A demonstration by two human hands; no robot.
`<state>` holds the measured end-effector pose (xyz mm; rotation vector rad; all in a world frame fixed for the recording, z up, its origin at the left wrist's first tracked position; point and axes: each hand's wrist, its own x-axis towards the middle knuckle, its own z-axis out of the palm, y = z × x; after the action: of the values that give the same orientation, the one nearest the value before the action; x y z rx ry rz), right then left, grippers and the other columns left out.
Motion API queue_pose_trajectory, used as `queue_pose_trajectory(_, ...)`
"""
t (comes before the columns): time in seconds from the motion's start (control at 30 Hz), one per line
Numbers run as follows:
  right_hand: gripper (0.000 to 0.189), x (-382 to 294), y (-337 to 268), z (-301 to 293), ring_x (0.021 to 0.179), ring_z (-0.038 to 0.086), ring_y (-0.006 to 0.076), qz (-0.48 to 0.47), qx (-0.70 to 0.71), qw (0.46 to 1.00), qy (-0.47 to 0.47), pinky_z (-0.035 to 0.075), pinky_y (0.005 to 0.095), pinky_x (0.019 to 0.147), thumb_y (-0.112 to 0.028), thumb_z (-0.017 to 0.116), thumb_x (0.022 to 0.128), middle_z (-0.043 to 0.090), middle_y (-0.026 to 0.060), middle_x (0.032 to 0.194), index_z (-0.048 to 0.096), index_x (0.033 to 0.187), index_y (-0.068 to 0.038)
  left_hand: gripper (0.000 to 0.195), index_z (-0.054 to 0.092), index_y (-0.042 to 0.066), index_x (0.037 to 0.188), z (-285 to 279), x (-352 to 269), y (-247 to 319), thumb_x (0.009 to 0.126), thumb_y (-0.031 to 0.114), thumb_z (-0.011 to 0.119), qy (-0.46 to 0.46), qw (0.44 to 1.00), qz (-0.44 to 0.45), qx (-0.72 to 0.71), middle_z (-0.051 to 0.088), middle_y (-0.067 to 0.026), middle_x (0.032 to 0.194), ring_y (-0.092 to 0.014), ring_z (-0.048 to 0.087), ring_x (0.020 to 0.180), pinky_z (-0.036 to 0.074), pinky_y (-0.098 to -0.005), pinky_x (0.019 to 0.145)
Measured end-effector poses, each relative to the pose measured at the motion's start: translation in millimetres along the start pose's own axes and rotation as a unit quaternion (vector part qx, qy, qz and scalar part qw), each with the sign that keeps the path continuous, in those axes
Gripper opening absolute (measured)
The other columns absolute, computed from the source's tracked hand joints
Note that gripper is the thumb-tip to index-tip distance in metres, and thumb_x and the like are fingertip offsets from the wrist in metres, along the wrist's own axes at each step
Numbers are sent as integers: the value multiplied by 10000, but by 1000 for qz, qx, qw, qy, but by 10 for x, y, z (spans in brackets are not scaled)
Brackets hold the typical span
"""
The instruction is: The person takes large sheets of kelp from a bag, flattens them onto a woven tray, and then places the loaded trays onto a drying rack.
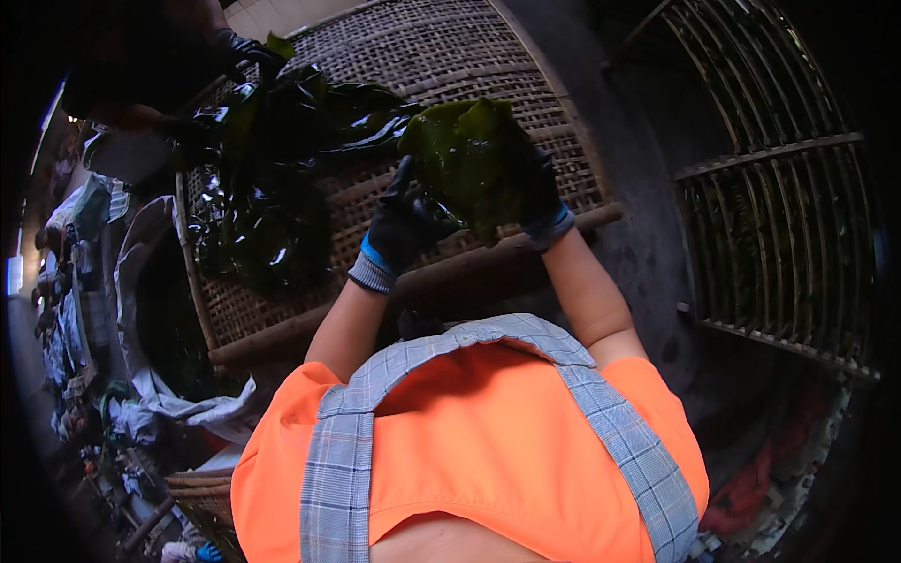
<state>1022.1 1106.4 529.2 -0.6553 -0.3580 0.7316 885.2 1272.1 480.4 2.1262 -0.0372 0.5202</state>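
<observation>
Between my two hands is a broad, wet, dark-green leaf-like sheet [471,165], held above the near right part of a woven bamboo rack [493,63]. My left hand [412,222], in a dark glove with a blue and grey cuff, grips its lower left edge. My right hand [545,200], gloved alike, holds the right edge; its fingers are partly hidden behind the sheet. A glossy heap of similar dark-green sheets [260,232] covers the rack's left side, and a strip of it stretches toward the held sheet.
Across the rack at upper left, a co-worker's dark-gloved hand [250,53] touches the heap. A large container lined with white sheeting [144,225] stands left of the rack. Slatted racks [767,151] stand at right, beyond a strip of grey floor [633,232]. Clutter lines the far left.
</observation>
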Motion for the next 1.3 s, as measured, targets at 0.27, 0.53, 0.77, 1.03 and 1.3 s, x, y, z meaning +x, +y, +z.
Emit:
queue_pose_trajectory(0.27, 320, -99, -302, -1159, 927, 588, 158, 136, -250, 958, 18, 498, 289, 784, -207, 462, 927, 610, 66, 1041, 525, 1165, -2, 443, 336, 89, 1333, 552, 201, -26, 923, 230, 429, 42, 887, -192, -418, 443, -121, 1296, -223, 464, 1153, 392, -377, 976)
queue_pose_trajectory(0.53, 398, -254, -193, -1343, 970, 573, 182, 189, 167, 948, 192, 460, 332, 838, -347, 407, 940, 613, 43, 1083, 539, 1183, -61, 294, 474, 145, 1205, 730, 180, -147, 932, 231, 409, 24, 860, -253, -442, 547, -70, 1140, -220, 502, 1057, 418, -401, 891)
queue_pose_trajectory(0.77, 182, -204, -230, -1596, 920, 558, 140, 105, -143, 960, 218, 433, 291, 827, -79, 541, 851, 610, 24, 1001, 611, 1018, -70, 187, 552, 41, 1069, 1198, 463, -51, 907, 69, 462, 90, 715, -402, -564, 596, -52, 952, -173, 594, 818, 514, -284, 727)
queue_pose_trajectory(1.03, 317, -490, -1127, -2226, 889, 589, 157, 14, -732, 620, 282, 475, 289, 773, -140, 601, 836, 637, 103, 968, 565, 1092, 45, 411, 492, 33, 1187, 1562, 548, 353, 904, 329, 523, -56, 719, -476, -503, 615, -93, 1019, -193, 618, 853, 525, -326, 723)
queue_pose_trajectory(1.3, 445, 512, -58, -909, 1079, 528, 255, -9, -643, 766, 10, 444, 344, 892, -149, 581, 846, 533, 152, 1204, 462, 1259, -34, 418, 499, 57, 1180, 858, -76, 319, 888, 353, 546, 86, 733, -521, -429, 620, -106, 1001, -211, 611, 890, 517, -338, 750)
